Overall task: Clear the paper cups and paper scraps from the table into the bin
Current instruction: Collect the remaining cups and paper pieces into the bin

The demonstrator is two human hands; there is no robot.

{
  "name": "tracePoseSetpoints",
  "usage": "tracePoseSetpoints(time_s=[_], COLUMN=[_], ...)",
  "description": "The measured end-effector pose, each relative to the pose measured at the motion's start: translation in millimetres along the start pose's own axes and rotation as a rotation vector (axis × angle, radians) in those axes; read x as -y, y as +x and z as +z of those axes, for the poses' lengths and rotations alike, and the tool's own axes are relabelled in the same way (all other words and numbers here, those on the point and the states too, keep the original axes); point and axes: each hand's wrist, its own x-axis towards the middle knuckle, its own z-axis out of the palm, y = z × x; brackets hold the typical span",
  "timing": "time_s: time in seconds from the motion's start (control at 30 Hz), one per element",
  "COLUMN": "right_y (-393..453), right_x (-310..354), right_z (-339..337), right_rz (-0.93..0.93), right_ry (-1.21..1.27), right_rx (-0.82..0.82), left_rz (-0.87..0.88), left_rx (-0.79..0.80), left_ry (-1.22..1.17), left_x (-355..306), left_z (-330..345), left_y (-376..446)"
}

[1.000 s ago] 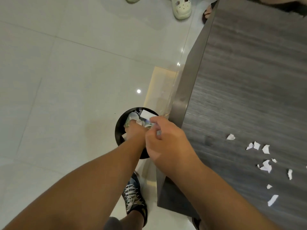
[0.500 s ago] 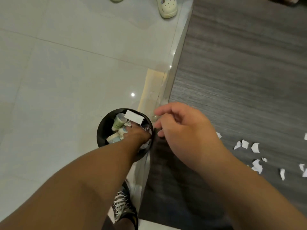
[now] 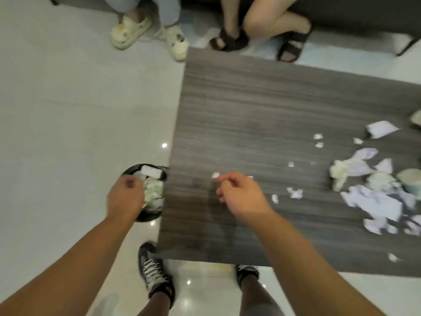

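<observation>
A black round bin (image 3: 148,215) stands on the floor against the table's left edge, filled with crushed green-and-white paper cups and a white box. My left hand (image 3: 124,197) hovers over its left side, fingers loosely curled, holding nothing. My right hand (image 3: 240,195) is over the grey wooden table (image 3: 250,106), fingers loosely curled and empty, with a small white scrap (image 3: 215,175) just beyond the fingertips. Small scraps (image 3: 295,193) lie to its right. A pile of torn paper (image 3: 376,201) and a paper cup (image 3: 411,182) sit at the table's right.
Two seated people's feet, in pale clogs (image 3: 131,30) and black sandals (image 3: 230,41), are beyond the table's far edge. My own shoes (image 3: 152,272) stand at the near edge. Another cup (image 3: 417,117) shows at the right border. Pale tiled floor spreads left.
My left hand has come up out of the bin. My right hand has moved from the bin's edge to over the table. The view has swung right, showing the paper pile.
</observation>
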Motion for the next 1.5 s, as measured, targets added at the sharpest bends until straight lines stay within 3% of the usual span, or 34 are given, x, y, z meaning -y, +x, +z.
tracePoseSetpoints(time_s=[0.13,0.5,0.73,0.93,1.03,1.23,1.5], right_y=[-10,-14,18,67,95,138,137], right_x=[-42,-165,-200,-206,-198,-191,-170], right_z=[-74,-351,-484,-572,-614,-664,-617], right_rz=[0.060,0.194,0.253,0.202,0.260,0.418,0.385], right_ry=[-0.014,-0.086,-0.017,-0.146,-0.170,-0.155,0.099], right_rx=[-0.057,-0.484,-0.674,-0.930,-0.928,-0.690,-0.755], left_rz=[0.115,0.229,0.257,0.257,0.307,0.280,0.262], left_rx=[0.123,0.590,0.567,0.508,0.530,0.573,0.585], left_ry=[0.042,0.201,0.312,0.278,0.244,0.196,0.215], left_x=[-42,-151,-174,-198,-218,-237,-238], left_z=[12,176,223,245,255,271,274], left_y=[-78,-246,-272,-279,-279,-268,-269])
